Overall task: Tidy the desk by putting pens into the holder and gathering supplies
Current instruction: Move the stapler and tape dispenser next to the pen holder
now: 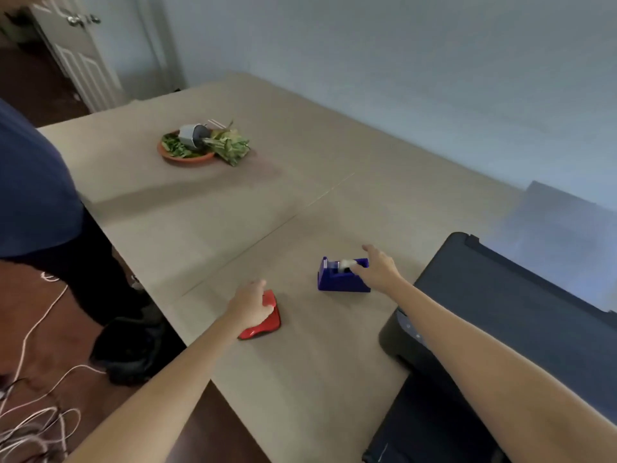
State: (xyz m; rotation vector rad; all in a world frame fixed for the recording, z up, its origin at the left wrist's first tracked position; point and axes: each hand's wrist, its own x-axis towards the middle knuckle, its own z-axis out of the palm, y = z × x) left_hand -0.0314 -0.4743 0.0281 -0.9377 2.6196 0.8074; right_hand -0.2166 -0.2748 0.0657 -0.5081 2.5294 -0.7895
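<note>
Gripping stapler (pixel 267 320) — left hand (pixel 248 307); right hand (pixel 379 270) — dispenser (pixel 340 277).

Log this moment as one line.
left hand: on red stapler | right hand: on blue tape dispenser | both items on desk | pen holder: not seen

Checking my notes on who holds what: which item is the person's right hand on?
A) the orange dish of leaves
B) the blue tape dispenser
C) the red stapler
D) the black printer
B: the right hand rests on the blue tape dispenser, while the left hand covers the red stapler.
</note>
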